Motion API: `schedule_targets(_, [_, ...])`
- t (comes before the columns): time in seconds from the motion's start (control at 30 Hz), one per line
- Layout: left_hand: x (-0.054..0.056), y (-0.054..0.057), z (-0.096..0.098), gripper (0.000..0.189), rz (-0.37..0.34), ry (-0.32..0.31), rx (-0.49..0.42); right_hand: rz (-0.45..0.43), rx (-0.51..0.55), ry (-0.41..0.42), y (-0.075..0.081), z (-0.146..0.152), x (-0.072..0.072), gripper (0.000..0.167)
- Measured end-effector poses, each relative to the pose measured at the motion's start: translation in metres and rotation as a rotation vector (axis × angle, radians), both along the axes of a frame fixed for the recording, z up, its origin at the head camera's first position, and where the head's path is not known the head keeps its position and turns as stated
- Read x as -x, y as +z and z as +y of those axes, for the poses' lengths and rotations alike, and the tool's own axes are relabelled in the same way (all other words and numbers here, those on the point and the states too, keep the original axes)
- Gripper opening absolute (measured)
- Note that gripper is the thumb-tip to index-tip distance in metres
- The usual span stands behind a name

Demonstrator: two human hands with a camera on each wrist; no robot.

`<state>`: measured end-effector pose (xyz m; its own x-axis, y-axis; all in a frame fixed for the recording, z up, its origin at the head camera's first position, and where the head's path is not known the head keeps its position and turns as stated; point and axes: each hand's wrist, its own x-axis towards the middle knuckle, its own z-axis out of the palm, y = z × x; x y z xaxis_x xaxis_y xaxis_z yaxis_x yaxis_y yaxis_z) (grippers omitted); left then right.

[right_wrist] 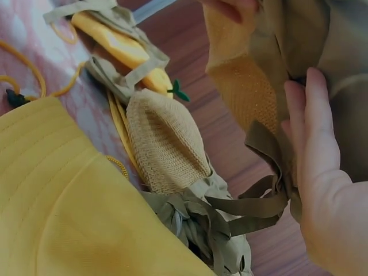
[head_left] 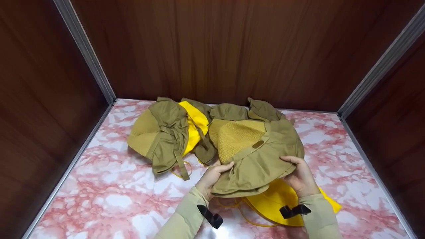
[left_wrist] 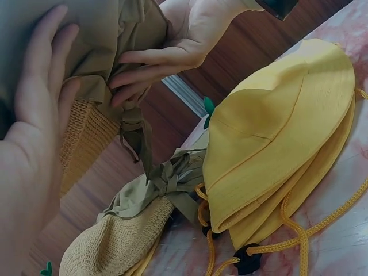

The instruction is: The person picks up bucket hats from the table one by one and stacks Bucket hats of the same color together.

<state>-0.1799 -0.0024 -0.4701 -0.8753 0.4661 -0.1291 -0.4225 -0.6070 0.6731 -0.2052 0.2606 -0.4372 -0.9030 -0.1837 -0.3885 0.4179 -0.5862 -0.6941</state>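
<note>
Both hands hold up a khaki sun hat (head_left: 259, 169) with a mustard woven crown, a wide cloth brim and a small brown tag on its band. The left hand (head_left: 212, 177) grips the brim's near left side, thumb on top and fingers underneath. At the right side of the brim, the right hand (head_left: 302, 179) pinches the cloth the same way. In the wrist views, the fingers spread along the hat's underside, and cloth ties (right_wrist: 259, 195) dangle from it. A yellow bucket hat (left_wrist: 276, 126) with an orange cord lies below, partly hidden by the khaki hat in the head view.
To the left lies another khaki hat (head_left: 166, 132) beside a yellow hat (head_left: 194, 122). More khaki cloth (head_left: 229, 112) lies behind the held hat, near the back panel (head_left: 212, 49). Dark wood-look panels enclose the marbled pink-and-white table (head_left: 99, 186) on three sides.
</note>
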Motion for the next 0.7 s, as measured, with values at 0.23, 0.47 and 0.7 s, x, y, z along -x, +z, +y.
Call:
schedule_targets(0.23, [-0.001,0.002,-0.001,0.037,0.007,-0.027,-0.023,0.012,-0.026,0.006,-0.002,0.0,-0.002,0.018])
schedule_targets(0.47, [-0.001,0.011,-0.006,0.038,-0.003,-0.158,-0.205,0.019,-0.02,-0.066,-0.004,-0.001,-0.002,0.018])
schedule_targets(0.7, [0.001,0.012,-0.009,0.07,-0.006,-0.247,-0.45,0.026,0.01,-0.147,-0.008,-0.007,-0.004,0.021])
